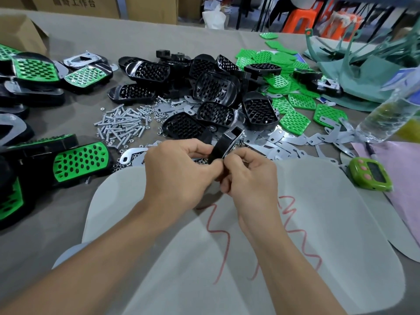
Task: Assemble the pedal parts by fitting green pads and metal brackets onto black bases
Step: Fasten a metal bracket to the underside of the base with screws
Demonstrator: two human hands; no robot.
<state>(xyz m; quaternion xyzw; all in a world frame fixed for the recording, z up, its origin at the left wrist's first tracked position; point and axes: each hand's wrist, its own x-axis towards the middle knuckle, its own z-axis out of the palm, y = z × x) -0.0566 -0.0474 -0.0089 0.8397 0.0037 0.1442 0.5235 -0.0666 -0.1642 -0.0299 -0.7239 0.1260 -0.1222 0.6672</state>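
Head view shows our left hand (179, 164) and right hand (247, 176) close together above the desk (56, 223). Both pinch one black base (219, 151), which stands on its edge between them. A thin metal bracket (235, 143) lies along its side by our right fingers. We should hold the base tight, keep the bracket flat and push slowly so it does not slip. We cannot tell if a green pad is in it.

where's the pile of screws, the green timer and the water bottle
pile of screws (122, 125), head view, middle of heap
green timer (372, 175), head view, its dark screen
water bottle (386, 117), head view, clear body
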